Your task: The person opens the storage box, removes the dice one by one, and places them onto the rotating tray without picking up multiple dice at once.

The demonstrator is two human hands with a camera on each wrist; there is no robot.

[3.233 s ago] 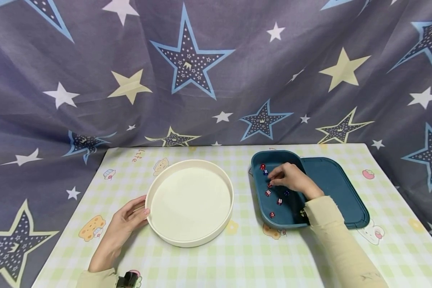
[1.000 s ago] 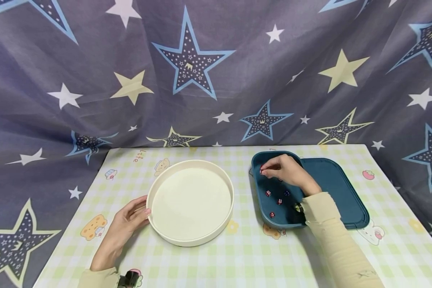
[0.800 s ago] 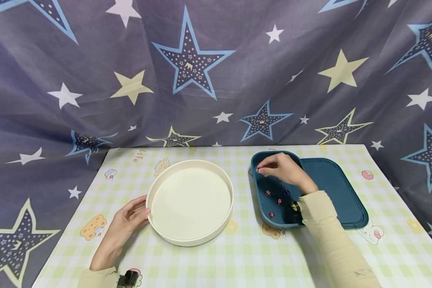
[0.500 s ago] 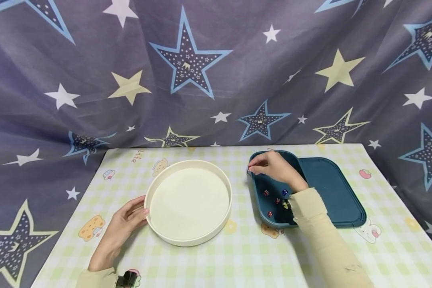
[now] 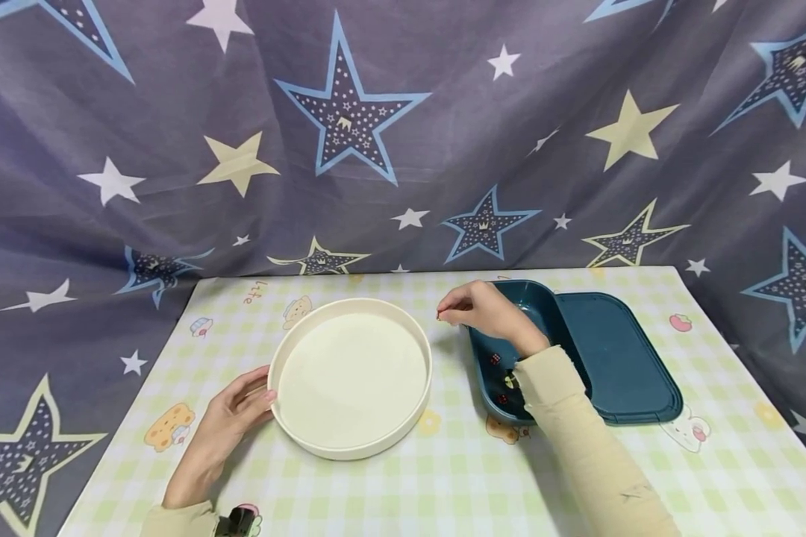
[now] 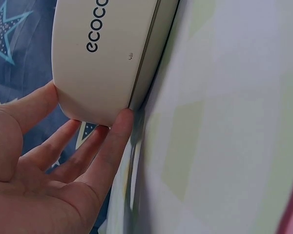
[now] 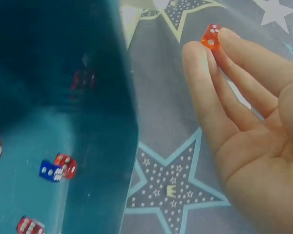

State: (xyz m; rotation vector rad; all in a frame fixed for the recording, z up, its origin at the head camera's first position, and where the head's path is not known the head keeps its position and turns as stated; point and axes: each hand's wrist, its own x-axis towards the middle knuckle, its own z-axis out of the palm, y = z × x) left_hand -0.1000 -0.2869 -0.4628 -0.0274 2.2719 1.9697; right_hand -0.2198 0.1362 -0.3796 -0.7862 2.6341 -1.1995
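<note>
Lying nearest are two cream sleeves, the left one with a black device at its inner side. Just beyond, the left hand grips the left side of a round cream tray: its thumb rests on the upper rim, while the other fingertips press the outer wall lower down. The tray stands flat on the worktop, with dark lettering on its outer wall.

To the right of the tray, well apart from it, stands a deep teal container, the right forearm slanting across it. Inside, a blue die and a red die sit close together, seemingly touching; two more red dice are cut off by the edge of the right wrist view. A flat teal panel lies right against the container's right side; whether they are joined I cannot tell.

Toward the container's far left corner, the right hand pinches another red die, the held die, between fingertips and thumb, above the worktop in the gap between tray and container.

Farthest back, behind the green-and-white checked covering, hangs a purple-grey curtain printed with stars.
</note>
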